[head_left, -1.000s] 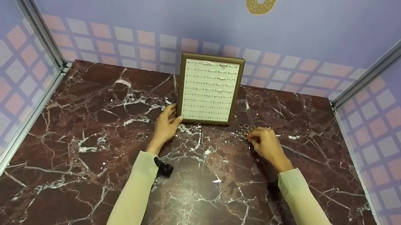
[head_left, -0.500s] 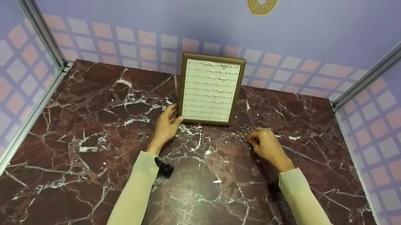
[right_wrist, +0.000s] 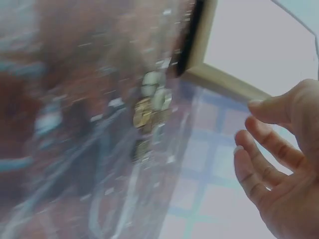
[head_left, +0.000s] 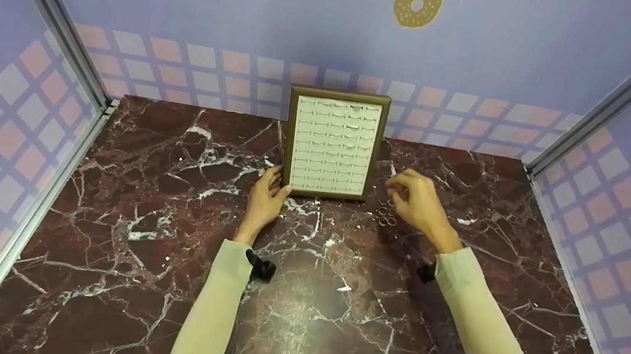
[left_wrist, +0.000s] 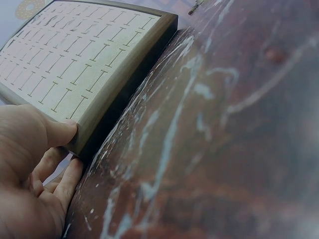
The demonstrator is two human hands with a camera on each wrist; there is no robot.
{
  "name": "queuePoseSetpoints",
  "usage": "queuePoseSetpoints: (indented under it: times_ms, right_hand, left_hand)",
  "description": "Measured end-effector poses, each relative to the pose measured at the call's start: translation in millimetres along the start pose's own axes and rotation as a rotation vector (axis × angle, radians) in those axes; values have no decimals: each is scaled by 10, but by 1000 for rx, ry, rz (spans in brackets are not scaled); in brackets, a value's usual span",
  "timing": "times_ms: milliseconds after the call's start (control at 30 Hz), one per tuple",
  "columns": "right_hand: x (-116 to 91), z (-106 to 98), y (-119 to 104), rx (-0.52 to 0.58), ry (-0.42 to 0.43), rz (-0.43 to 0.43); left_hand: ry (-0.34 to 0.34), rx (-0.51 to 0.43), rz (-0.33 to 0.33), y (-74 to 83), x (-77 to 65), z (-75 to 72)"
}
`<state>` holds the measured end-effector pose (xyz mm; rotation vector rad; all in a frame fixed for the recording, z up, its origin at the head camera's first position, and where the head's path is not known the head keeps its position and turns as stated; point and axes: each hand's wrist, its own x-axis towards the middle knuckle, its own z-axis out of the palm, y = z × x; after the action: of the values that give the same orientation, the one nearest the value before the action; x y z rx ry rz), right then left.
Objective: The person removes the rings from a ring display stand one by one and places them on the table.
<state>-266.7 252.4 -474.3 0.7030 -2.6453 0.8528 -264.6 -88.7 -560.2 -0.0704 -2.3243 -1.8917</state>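
Observation:
A ring display board point(head_left: 333, 143) with a brown frame and a pale slotted panel leans upright near the back wall. A few upper slots hold something shiny like rings. My left hand point(head_left: 265, 202) grips its lower left corner; in the left wrist view the thumb point(left_wrist: 62, 133) presses the front edge with fingers behind it. Several rings point(head_left: 387, 216) lie on the table right of the board. My right hand point(head_left: 417, 199) is raised just above and beyond them. Its thumb and index tips are close together; whether a ring is between them cannot be made out.
The dark red marbled table point(head_left: 158, 301) is bounded by a back wall point(head_left: 333, 24) and two side walls with metal corner posts. Small white flecks lie around the board's base. The right wrist view is blurred.
My right hand has lifted off the rings and moved away from me and up, uncovering more of them. My left hand keeps its grip on the board; the head view has shifted slightly.

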Motion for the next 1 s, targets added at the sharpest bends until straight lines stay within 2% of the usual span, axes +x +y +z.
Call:
queuePoseSetpoints:
  times_ms: [333,700,1000]
  right_hand:
    - [526,14,-302,42,205,-37]
    - [950,99,-472,16,267,-33]
    - [1211,156,-593,54,334,-41]
  left_hand:
    - [-6,23,-6,-1,-21,29]
    - [-12,33,3,20,-6,-6]
    - [-4,29,16,27,-25,-24]
